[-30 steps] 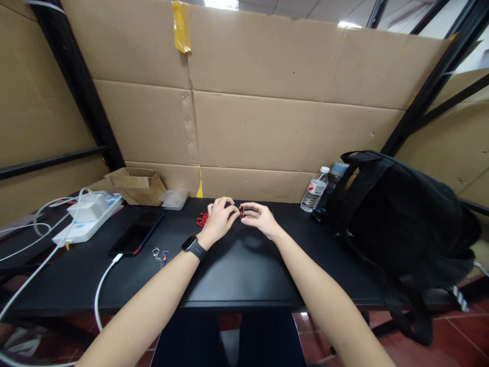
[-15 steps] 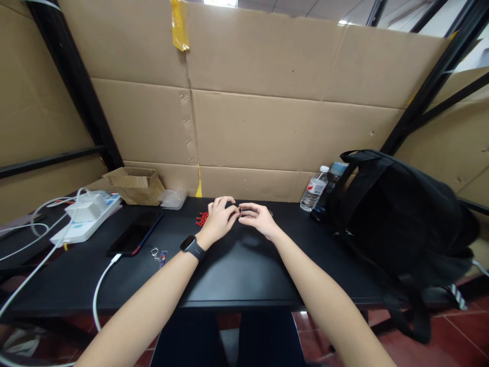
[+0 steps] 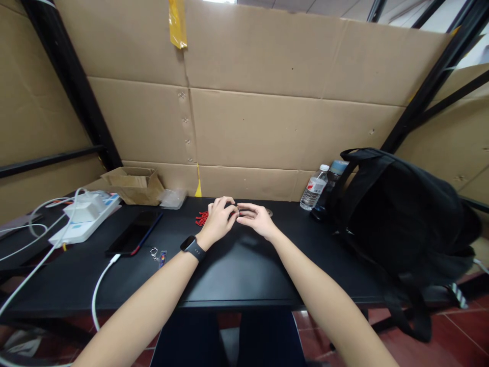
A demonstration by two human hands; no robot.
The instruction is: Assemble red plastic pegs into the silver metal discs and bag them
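My left hand (image 3: 220, 218), with a dark watch (image 3: 192, 246) on its wrist, is closed in a pinch above the middle of the desk. Facing it, my right hand (image 3: 255, 219) pinches with thumb and fingers. A small, thin, shiny ring-like piece (image 3: 239, 211) shows between the fingertips of both hands; its exact kind is too small to make out. Red cord (image 3: 201, 218) lies on the desk just left of my left hand, partly hidden by it. A small round disc (image 3: 269, 212) lies behind my right hand, mostly covered.
The black desk (image 3: 244, 280) bears a phone (image 3: 134, 233) on a white cable, a keychain (image 3: 162, 258), a power strip (image 3: 86, 219), a cardboard box (image 3: 133, 186) and a clear plastic box (image 3: 172, 199). At right are a water bottle (image 3: 314, 188) and a black backpack (image 3: 405, 219).
Both hands keep nearly the same pose, the fingertips close together. The view has shifted slightly, and more of the round disc behind my right hand shows now.
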